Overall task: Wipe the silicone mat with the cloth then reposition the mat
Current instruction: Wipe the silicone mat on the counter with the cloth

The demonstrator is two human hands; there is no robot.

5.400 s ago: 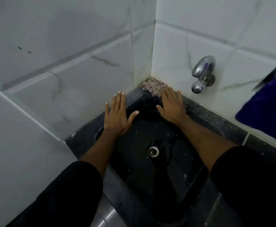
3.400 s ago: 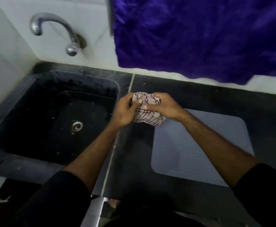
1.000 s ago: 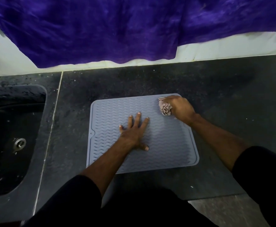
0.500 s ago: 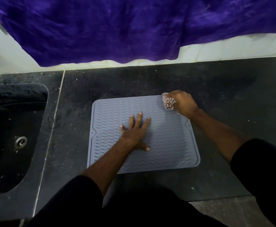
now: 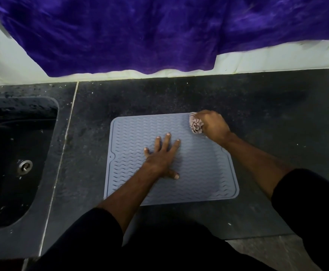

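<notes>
Far left, a black sink [image 5: 7,133] with a metal drain [image 5: 25,166] sat in the dark counter [image 5: 257,118], unused. Next along, the grey-blue silicone mat [image 5: 132,133] lay flat on the counter, near the front edge, well apart from the sink. The left hand [image 5: 160,156] was pressed flat on the mat's middle, fingers straight and spread, gripping nothing, just pinning it; same spot as a second before. Further right, the right hand [image 5: 211,125] was clenched round the bunched patterned cloth [image 5: 196,125], which touched the mat's far right corner. Change: within the last second the cloth went from slightly inside that corner out to the far edge, and now sat back a touch inward, so short scrubbing strokes at one corner. Mat itself hadn't shifted. Reading: wiping was barely started, only the far right corner covered, the left and near parts apparently untouched; repositioning not yet begun. A purple fabric [image 5: 159,32] hung over the white wall behind, clear of the work. Risk seemed low while the flat hand held the mat down.
</notes>
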